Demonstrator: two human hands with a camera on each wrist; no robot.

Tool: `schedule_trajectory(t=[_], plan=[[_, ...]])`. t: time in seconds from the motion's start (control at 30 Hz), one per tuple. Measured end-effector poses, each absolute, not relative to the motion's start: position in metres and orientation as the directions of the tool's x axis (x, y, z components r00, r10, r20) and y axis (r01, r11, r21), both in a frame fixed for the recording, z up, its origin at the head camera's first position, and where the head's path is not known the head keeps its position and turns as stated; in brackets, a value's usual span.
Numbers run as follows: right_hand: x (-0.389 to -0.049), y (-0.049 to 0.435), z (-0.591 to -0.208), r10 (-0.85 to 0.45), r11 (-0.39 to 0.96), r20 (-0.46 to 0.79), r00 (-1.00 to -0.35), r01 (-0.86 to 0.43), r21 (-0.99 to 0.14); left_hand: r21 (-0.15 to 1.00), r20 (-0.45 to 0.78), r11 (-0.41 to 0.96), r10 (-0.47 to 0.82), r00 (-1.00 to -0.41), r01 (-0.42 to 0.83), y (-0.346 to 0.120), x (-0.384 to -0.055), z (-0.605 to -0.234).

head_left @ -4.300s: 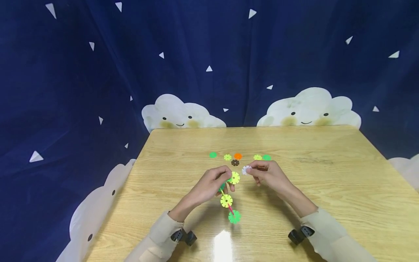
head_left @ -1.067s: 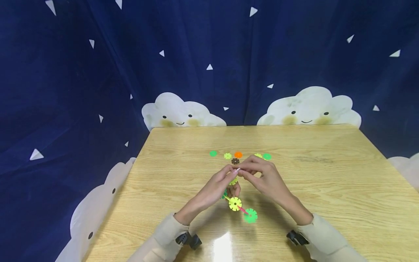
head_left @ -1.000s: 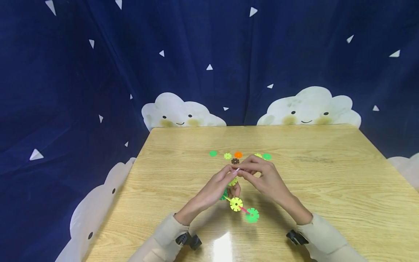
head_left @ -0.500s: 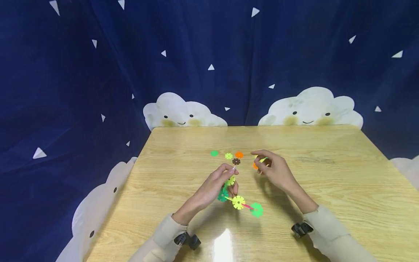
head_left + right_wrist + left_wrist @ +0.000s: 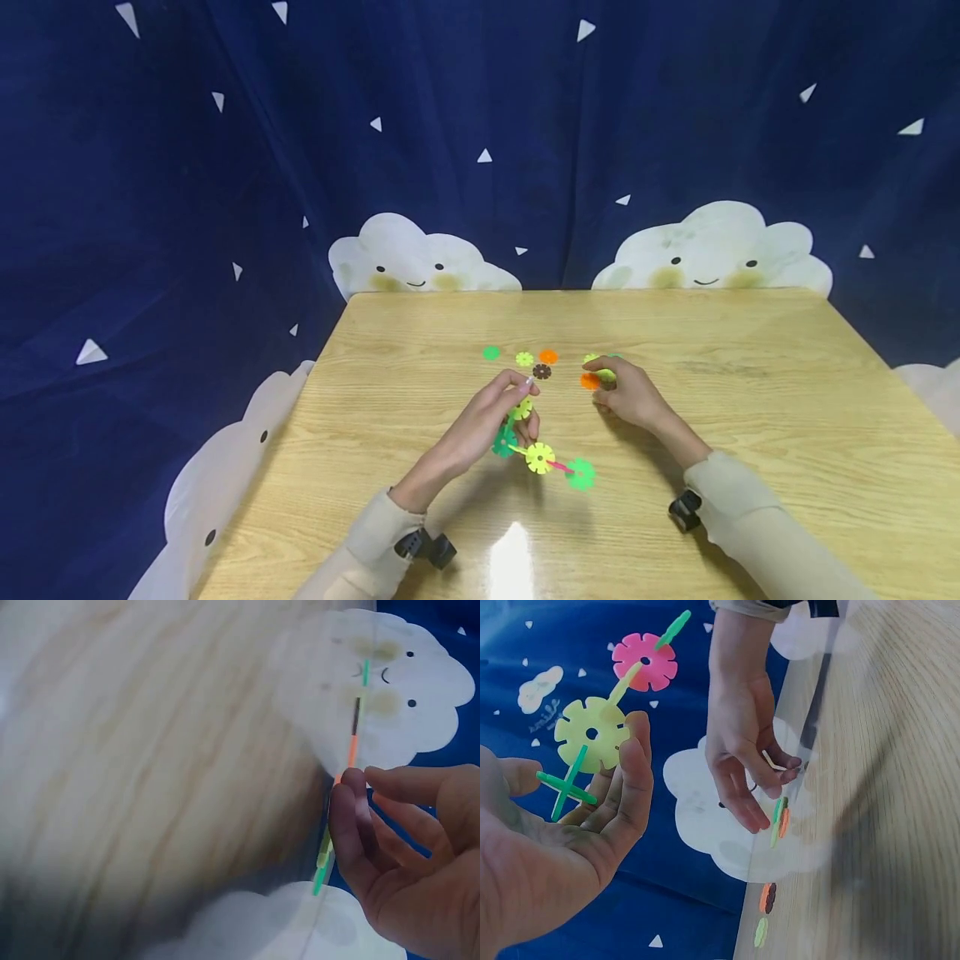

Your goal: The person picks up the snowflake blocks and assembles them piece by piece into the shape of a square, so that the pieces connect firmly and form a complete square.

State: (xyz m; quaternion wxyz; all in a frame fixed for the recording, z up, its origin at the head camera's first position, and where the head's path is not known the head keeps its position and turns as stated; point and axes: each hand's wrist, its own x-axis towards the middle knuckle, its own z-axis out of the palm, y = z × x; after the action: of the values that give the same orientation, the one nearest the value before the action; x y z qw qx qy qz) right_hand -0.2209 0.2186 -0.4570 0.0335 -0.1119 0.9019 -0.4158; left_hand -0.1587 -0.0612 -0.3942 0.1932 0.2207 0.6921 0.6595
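Observation:
My left hand [image 5: 480, 425] holds a chain of notched plastic snowflake discs above the table. The chain's yellow disc [image 5: 592, 731], pink disc [image 5: 645, 661] and crossed green pieces [image 5: 568, 784] show in the left wrist view. Its far end, a green disc [image 5: 580, 474], hangs toward the right. A small white spot shows at the left fingertips; whether it is a disc's edge cannot be told. My right hand [image 5: 633, 396] hovers over loose discs with fingers loosely bent, beside an orange disc [image 5: 589, 381]. Its fingertips partly hide the discs in the right wrist view.
Loose discs lie toward the back of the wooden table [image 5: 390, 358]: a green one [image 5: 491, 353], a yellow one [image 5: 524, 358], another orange one [image 5: 549, 356] and a brown one [image 5: 542, 372]. A blue curtain [image 5: 450, 125] with cloud prints stands behind.
My right hand brought a white disc to the left hand's chain, then left without it and moved right, down to the loose discs. The chain's free end has swung rightward.

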Motion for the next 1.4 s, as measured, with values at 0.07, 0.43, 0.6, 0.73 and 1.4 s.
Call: schedule_trajectory(t=[0.07, 0.43, 0.6, 0.73, 1.4], plan=[[-0.222, 0.218, -0.460, -0.242, 0.648, 0.027, -0.970, -0.182, -0.740, 0.998, 0.026, 0.033, 0.559, -0.828, 0.053, -0.062, -0.159, -0.393], [-0.226, 0.216, -0.464, -0.250, 0.688, 0.048, -0.967, -0.212, -0.694, 0.998, 0.026, 0.032, 0.569, -0.822, 0.054, -0.061, -0.160, -0.393], [-0.225, 0.215, -0.463, -0.250, 0.714, 0.075, -0.965, -0.236, -0.660, 0.997, 0.031, 0.037, 0.578, -0.815, 0.064, -0.060, -0.160, -0.394], [-0.225, 0.214, -0.462, -0.262, 0.745, 0.099, -0.960, -0.266, -0.612, 0.997, 0.030, 0.042, 0.581, -0.813, 0.067, -0.060, -0.160, -0.393], [-0.202, 0.202, -0.445, -0.333, 0.567, 0.051, -0.942, -0.243, -0.787, 0.998, 0.015, 0.043, 0.586, -0.810, 0.050, -0.056, -0.157, -0.393]])
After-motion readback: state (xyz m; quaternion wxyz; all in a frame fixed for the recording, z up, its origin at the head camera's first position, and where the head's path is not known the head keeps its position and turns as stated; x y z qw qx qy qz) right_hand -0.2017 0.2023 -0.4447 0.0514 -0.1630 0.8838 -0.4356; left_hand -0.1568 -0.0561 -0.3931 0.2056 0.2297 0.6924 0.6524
